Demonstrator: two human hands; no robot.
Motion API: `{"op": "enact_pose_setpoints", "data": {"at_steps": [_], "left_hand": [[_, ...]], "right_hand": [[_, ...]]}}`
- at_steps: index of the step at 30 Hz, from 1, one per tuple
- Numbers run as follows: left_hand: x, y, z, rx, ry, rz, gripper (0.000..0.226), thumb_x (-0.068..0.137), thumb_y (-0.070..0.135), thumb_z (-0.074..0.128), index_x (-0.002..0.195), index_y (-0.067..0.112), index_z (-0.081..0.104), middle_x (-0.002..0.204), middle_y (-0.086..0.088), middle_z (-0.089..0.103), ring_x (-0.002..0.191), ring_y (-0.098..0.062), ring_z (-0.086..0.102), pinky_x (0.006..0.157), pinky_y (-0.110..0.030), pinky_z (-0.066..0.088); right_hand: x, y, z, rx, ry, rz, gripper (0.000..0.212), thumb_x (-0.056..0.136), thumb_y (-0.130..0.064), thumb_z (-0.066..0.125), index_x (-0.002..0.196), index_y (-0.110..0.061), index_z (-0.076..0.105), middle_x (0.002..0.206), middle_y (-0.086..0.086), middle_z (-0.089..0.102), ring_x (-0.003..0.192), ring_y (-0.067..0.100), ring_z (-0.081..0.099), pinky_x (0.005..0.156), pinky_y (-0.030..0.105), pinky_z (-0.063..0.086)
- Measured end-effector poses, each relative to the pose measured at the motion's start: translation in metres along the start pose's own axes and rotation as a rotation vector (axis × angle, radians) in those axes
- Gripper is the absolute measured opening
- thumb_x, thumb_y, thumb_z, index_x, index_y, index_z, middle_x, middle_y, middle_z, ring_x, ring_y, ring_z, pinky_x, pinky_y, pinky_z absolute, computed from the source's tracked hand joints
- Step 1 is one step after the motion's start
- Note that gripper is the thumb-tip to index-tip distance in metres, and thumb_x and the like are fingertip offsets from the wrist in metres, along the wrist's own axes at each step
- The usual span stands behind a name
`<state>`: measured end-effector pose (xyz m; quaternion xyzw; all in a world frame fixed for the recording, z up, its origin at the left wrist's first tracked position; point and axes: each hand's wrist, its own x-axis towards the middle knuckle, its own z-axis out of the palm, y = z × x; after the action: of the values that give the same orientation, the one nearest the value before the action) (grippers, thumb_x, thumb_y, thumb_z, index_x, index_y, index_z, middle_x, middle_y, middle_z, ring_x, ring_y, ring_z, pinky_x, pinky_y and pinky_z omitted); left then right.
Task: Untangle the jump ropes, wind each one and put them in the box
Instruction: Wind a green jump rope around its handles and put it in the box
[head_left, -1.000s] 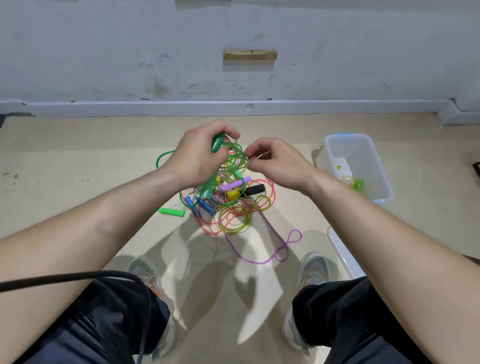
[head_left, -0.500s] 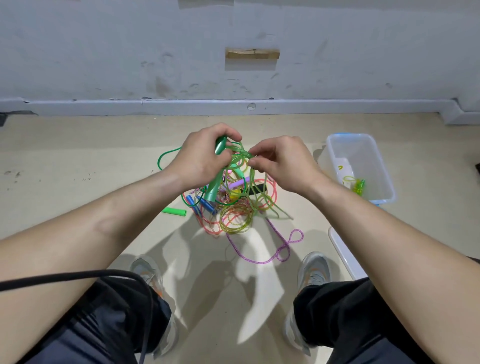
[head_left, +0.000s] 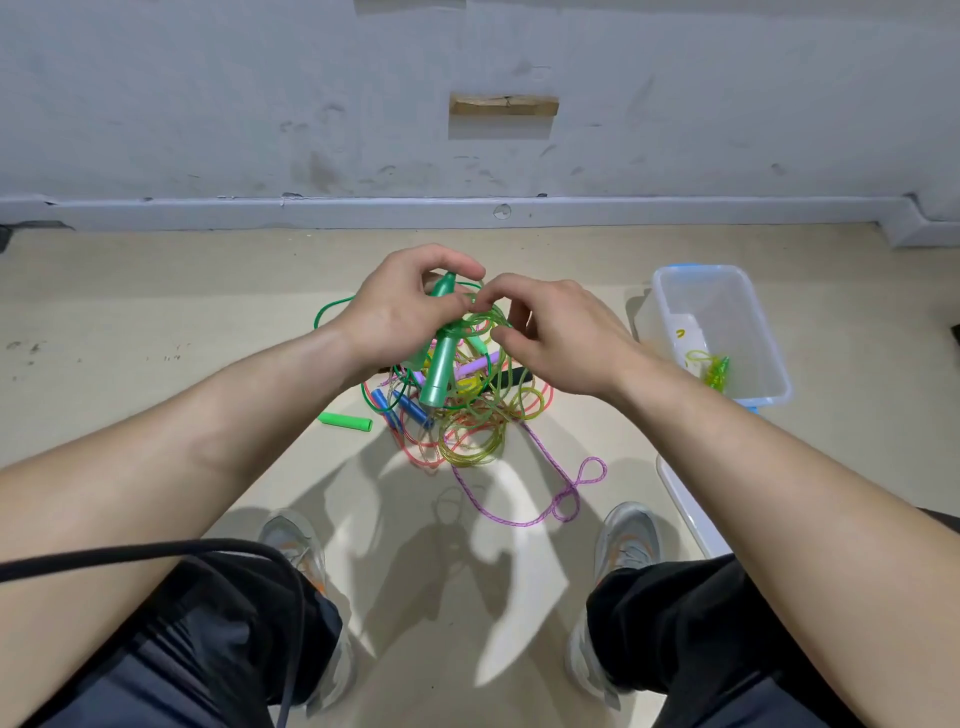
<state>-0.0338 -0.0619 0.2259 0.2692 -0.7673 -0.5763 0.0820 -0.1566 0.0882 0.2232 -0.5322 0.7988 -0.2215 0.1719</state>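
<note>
Right hand (head_left: 563, 338) joined left hand (head_left: 397, 312) on tangled ropes (head_left: 467, 431) beside box (head_left: 769, 332).

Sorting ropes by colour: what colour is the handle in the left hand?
Green; the handle shows best in the head view.

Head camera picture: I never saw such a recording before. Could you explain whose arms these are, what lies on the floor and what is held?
There is no machine here: a person wears a camera on the head, looking down, so these are their own arms. The left hand grips a green handle. The right hand seems to pinch the green cord beside it. Under them, on the floor, lies a tangled pile of jump ropes. To the right stands a clear box with one rope already inside.
</note>
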Motion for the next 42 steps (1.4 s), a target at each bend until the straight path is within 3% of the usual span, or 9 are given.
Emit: {"op": "enact_pose_setpoints", "data": {"at_steps": [12, 17, 20, 25, 30, 34, 36, 39, 42], "left_hand": [[0.001, -0.010, 0.000, 0.511, 0.065, 0.180, 0.024, 0.092, 0.013, 0.062, 0.112, 0.025, 0.067, 0.079, 0.019, 0.056, 0.081, -0.012, 0.053, 0.071, -0.020, 0.034], [0.009, -0.023, -0.013, 0.577, 0.113, 0.120, 0.027, 0.092, 0.010, 0.059, 0.114, 0.024, 0.066, 0.085, 0.004, 0.061, 0.086, -0.021, 0.056, 0.075, -0.028, 0.041], [0.013, -0.031, -0.021, 0.612, 0.144, 0.067, 0.027, 0.092, 0.010, 0.058, 0.115, 0.022, 0.066, 0.089, -0.001, 0.061, 0.090, -0.024, 0.056, 0.080, -0.031, 0.044], [0.019, -0.036, -0.030, 0.641, 0.248, -0.005, 0.029, 0.090, 0.006, 0.055, 0.113, 0.019, 0.067, 0.091, -0.005, 0.064, 0.097, -0.030, 0.059, 0.082, -0.030, 0.042], [0.023, -0.038, -0.042, 0.696, 0.341, -0.026, 0.031, 0.089, 0.006, 0.053, 0.114, 0.019, 0.065, 0.102, -0.011, 0.070, 0.106, -0.034, 0.061, 0.088, -0.035, 0.047], [0.022, -0.028, -0.035, 0.454, 0.266, -0.012, 0.026, 0.090, 0.009, 0.059, 0.107, 0.027, 0.067, 0.092, 0.000, 0.068, 0.088, -0.024, 0.068, 0.085, -0.030, 0.051], [0.018, -0.021, -0.026, 0.326, 0.182, 0.053, 0.026, 0.091, 0.008, 0.063, 0.106, 0.028, 0.067, 0.091, 0.006, 0.067, 0.085, -0.019, 0.069, 0.087, -0.034, 0.055], [0.009, -0.008, -0.012, 0.213, 0.033, 0.157, 0.029, 0.091, 0.004, 0.066, 0.105, 0.029, 0.067, 0.098, 0.010, 0.066, 0.092, -0.013, 0.066, 0.088, -0.031, 0.055], [0.001, 0.004, 0.001, 0.122, -0.059, 0.217, 0.029, 0.090, -0.001, 0.065, 0.110, 0.021, 0.068, 0.104, 0.005, 0.068, 0.096, -0.011, 0.065, 0.090, -0.031, 0.053]], "right_hand": [[0.004, 0.007, -0.005, 0.049, 0.009, 0.032, 0.013, 0.083, -0.025, 0.080, 0.087, -0.028, 0.068, 0.107, -0.006, 0.059, 0.099, 0.014, 0.059, 0.086, 0.030, 0.047], [0.006, 0.013, -0.013, 0.734, 0.113, 0.261, 0.014, 0.098, -0.010, 0.061, 0.087, -0.017, 0.056, 0.070, -0.004, 0.068, 0.071, 0.024, 0.059, 0.072, 0.040, 0.049], [0.007, 0.013, -0.024, 1.185, 0.273, 0.475, 0.017, 0.098, -0.004, 0.051, 0.087, -0.016, 0.048, 0.049, -0.007, 0.041, 0.046, 0.015, 0.041, 0.055, 0.030, 0.044], [0.005, 0.036, -0.030, 0.897, 0.498, 0.766, 0.023, 0.088, -0.010, 0.052, 0.071, -0.022, 0.042, 0.057, -0.003, 0.032, 0.040, 0.012, 0.025, 0.046, 0.021, 0.025], [0.000, 0.057, -0.039, 0.910, 0.699, 0.977, 0.010, 0.092, -0.019, 0.047, 0.084, -0.016, 0.052, 0.075, 0.006, 0.046, 0.053, 0.019, 0.040, 0.047, 0.024, 0.040], [-0.008, 0.068, -0.035, 0.271, 0.253, 0.894, 0.024, 0.081, -0.030, 0.053, 0.082, -0.008, 0.061, 0.087, 0.018, 0.061, 0.077, 0.031, 0.058, 0.068, 0.033, 0.045], [-0.012, 0.058, -0.023, -0.013, 0.005, 0.835, 0.032, 0.084, -0.034, 0.060, 0.101, -0.007, 0.063, 0.107, 0.022, 0.063, 0.104, 0.036, 0.059, 0.084, 0.035, 0.046], [-0.010, 0.034, -0.013, 0.100, 0.019, 0.526, 0.059, 0.089, -0.024, 0.064, 0.145, -0.013, 0.048, 0.146, 0.012, 0.051, 0.138, 0.028, 0.044, 0.114, 0.036, 0.034], [-0.003, 0.009, -0.011, 0.477, -0.013, 0.343, 0.043, 0.091, -0.012, 0.061, 0.134, -0.016, 0.060, 0.129, 0.006, 0.065, 0.122, 0.013, 0.057, 0.102, 0.025, 0.040]]}}
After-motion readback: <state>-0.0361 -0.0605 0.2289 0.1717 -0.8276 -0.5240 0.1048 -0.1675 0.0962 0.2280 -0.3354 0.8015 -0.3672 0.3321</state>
